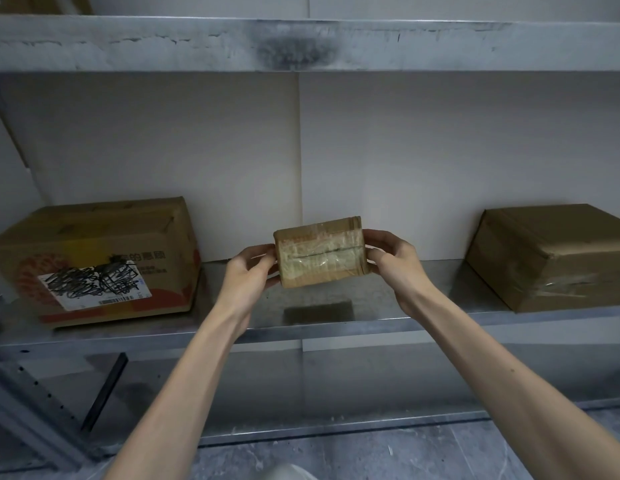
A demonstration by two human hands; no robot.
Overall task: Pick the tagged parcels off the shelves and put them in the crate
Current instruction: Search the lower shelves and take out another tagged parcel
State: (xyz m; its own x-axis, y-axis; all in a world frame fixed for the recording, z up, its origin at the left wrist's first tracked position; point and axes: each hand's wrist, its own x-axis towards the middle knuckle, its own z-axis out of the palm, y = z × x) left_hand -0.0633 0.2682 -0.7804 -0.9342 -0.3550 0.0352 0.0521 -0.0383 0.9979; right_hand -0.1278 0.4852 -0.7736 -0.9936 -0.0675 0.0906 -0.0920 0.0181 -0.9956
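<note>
Brown cardboard wrapped in clear tape fills the middle of my head view: a small parcel (pixel 320 252), held up in the air in front of the metal shelf (pixel 371 306), with its shadow lying on the steel below it. I see the left hand (pixel 248 271) gripping the parcel's left end, fingers curled round the edge, and the right hand (pixel 393 261) gripping the right end the same way, thumb on the near face. Both hands are clamped on it from opposite sides, and the parcel sits slightly tilted between them. The face turned toward me shows a pale patch under the tape; I cannot read anything on it.

On the same shelf, well to the left, stands a large carton (pixel 94 258) with orange printing and a white label (pixel 94 282) scribbled over in black, a barcode along its lower edge. Well to the right rests a plain brown box (pixel 551 258), taped across its front. Neither touches the parcel. Pale cardboard sheets (pixel 197 150) line the back of the shelf. An upper shelf (pixel 301 43), scuffed and smudged dark at its middle, runs across the top, and grey floor (pixel 336 452) shows at the bottom.
</note>
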